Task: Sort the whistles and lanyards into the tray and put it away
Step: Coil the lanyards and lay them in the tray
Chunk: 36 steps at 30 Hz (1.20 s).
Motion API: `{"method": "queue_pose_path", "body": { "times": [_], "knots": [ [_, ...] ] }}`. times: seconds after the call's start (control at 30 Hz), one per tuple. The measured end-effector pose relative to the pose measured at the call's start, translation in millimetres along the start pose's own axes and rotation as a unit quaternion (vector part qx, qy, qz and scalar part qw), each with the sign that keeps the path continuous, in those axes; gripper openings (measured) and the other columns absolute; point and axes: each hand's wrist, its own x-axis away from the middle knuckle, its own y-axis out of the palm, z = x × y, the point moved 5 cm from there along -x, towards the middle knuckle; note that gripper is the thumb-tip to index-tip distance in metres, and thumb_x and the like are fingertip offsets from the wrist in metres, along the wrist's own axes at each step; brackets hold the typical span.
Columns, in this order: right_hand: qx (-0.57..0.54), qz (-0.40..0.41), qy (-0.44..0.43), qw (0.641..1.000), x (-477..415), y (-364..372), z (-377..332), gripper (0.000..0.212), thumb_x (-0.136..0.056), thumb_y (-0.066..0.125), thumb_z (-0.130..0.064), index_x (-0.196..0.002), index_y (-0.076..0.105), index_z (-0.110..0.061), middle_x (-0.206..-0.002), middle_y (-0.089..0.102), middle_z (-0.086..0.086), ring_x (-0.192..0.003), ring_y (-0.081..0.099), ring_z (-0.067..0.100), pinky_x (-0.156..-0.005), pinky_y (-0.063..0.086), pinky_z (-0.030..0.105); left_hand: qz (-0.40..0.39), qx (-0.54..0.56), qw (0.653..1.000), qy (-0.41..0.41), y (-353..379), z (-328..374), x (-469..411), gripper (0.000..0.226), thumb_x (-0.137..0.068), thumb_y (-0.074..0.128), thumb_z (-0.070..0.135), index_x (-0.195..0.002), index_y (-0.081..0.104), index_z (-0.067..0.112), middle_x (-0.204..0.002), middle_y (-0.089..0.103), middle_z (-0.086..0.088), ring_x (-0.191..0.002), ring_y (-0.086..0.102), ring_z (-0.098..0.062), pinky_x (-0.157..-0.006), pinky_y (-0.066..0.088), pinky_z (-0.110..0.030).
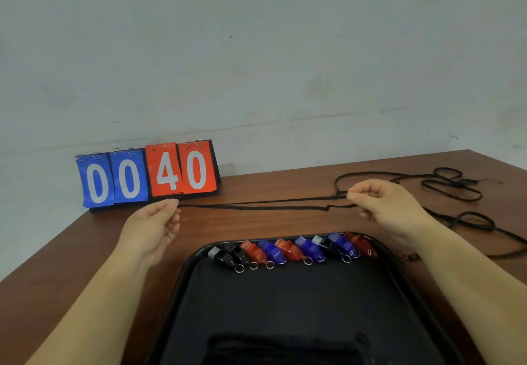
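Observation:
A black tray (299, 302) lies on the table in front of me. Along its far edge runs a row of several whistles (293, 250) in black, red and blue, each with a small metal ring. A black lanyard (256, 205) is stretched taut above the table between my hands. My left hand (154, 228) pinches its left end, and my right hand (385, 205) pinches the other end. More black lanyards (453, 183) lie tangled on the table at the right. A dark heap of folded lanyards (285, 347) sits in the tray's near part.
A flip scoreboard (148, 176) reading 00 in blue and 40 in red stands at the back left of the wooden table (71, 245), against a pale wall. The table's right edge runs past the tangled cords.

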Motion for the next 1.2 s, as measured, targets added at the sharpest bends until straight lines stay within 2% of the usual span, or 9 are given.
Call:
{"method": "queue_pose_path", "body": {
  "times": [0.2,0.3,0.4,0.57,0.67,0.77,0.87,1.03,1.2],
  "knots": [
    [-0.025,-0.044,0.015,0.999,-2,4,5,0.009,-0.092,0.070,-0.002,-0.098,0.073,-0.009,-0.089,0.072,0.013,-0.071,0.067,0.011,-0.068,0.058,0.020,0.064,0.004,0.997,0.033,-10,1,-3,0.013,-0.098,0.068,0.010,-0.108,0.071,0.018,-0.105,0.072,-0.003,-0.096,0.068,-0.013,-0.083,0.054,-0.030],
    [0.111,-0.064,-0.027,0.991,2,5,0,0.015,-0.094,0.069,-0.008,-0.102,0.074,-0.020,-0.092,0.074,0.002,-0.079,0.068,0.012,-0.069,0.051,0.013,0.088,0.010,0.995,0.045,-13,1,-3,0.016,-0.098,0.068,0.012,-0.112,0.071,0.018,-0.108,0.072,-0.002,-0.100,0.068,-0.013,-0.085,0.055,-0.030],
    [0.247,-0.074,-0.067,0.964,5,6,-6,0.015,-0.097,0.066,-0.020,-0.102,0.072,-0.033,-0.097,0.070,-0.014,-0.089,0.065,0.002,-0.073,0.044,0.013,0.099,0.001,0.994,0.049,-13,-2,-3,0.016,-0.097,0.069,0.013,-0.112,0.071,0.019,-0.111,0.072,-0.003,-0.100,0.069,-0.014,-0.085,0.055,-0.030],
    [0.282,-0.051,-0.071,0.955,5,6,-8,0.007,-0.097,0.065,-0.028,-0.099,0.072,-0.030,-0.087,0.074,-0.008,-0.084,0.068,0.004,-0.078,0.051,0.021,0.103,-0.018,0.994,0.043,-12,-5,-4,0.018,-0.097,0.069,0.017,-0.115,0.070,0.020,-0.111,0.072,-0.003,-0.101,0.069,-0.014,-0.086,0.056,-0.031],
    [0.219,-0.033,-0.061,0.973,4,4,-9,0.008,-0.098,0.064,-0.027,-0.095,0.072,-0.028,-0.081,0.077,-0.007,-0.077,0.072,0.003,-0.079,0.055,0.024,0.103,-0.025,0.993,0.046,-11,-5,-3,0.017,-0.098,0.068,0.019,-0.115,0.070,0.021,-0.109,0.072,-0.004,-0.100,0.069,-0.015,-0.087,0.057,-0.032],
    [0.042,-0.011,-0.023,0.999,5,4,-8,0.008,-0.098,0.066,-0.018,-0.098,0.073,-0.015,-0.087,0.079,0.001,-0.081,0.076,0.010,-0.076,0.060,0.022,0.098,-0.031,0.994,0.047,-10,-5,-1,0.013,-0.099,0.067,0.021,-0.111,0.069,0.023,-0.107,0.073,-0.004,-0.100,0.070,-0.016,-0.088,0.057,-0.033],
    [-0.082,0.000,-0.006,0.997,7,8,-10,0.008,-0.097,0.066,-0.008,-0.102,0.072,-0.007,-0.092,0.075,0.010,-0.079,0.072,0.012,-0.077,0.062,0.023,0.096,-0.026,0.994,0.047,-10,-6,-1,0.012,-0.099,0.066,0.021,-0.111,0.069,0.022,-0.106,0.074,-0.003,-0.098,0.070,-0.015,-0.084,0.057,-0.031],
    [-0.165,0.034,0.024,0.985,8,5,-12,0.009,-0.095,0.067,-0.005,-0.102,0.073,-0.008,-0.085,0.072,0.007,-0.077,0.067,0.012,-0.082,0.060,0.027,0.088,-0.010,0.996,0.032,-8,-8,-2,0.009,-0.100,0.066,0.021,-0.108,0.068,0.021,-0.106,0.076,-0.005,-0.096,0.073,-0.013,-0.080,0.057,-0.029],
    [-0.217,0.056,0.052,0.973,6,2,-8,0.012,-0.093,0.071,-0.007,-0.104,0.073,-0.008,-0.086,0.073,0.005,-0.078,0.070,0.011,-0.077,0.058,0.026,0.086,0.010,0.996,0.010,-6,-8,1,0.006,-0.099,0.067,0.017,-0.104,0.067,0.020,-0.103,0.074,-0.005,-0.094,0.072,-0.012,-0.081,0.056,-0.028]
  ]
}}
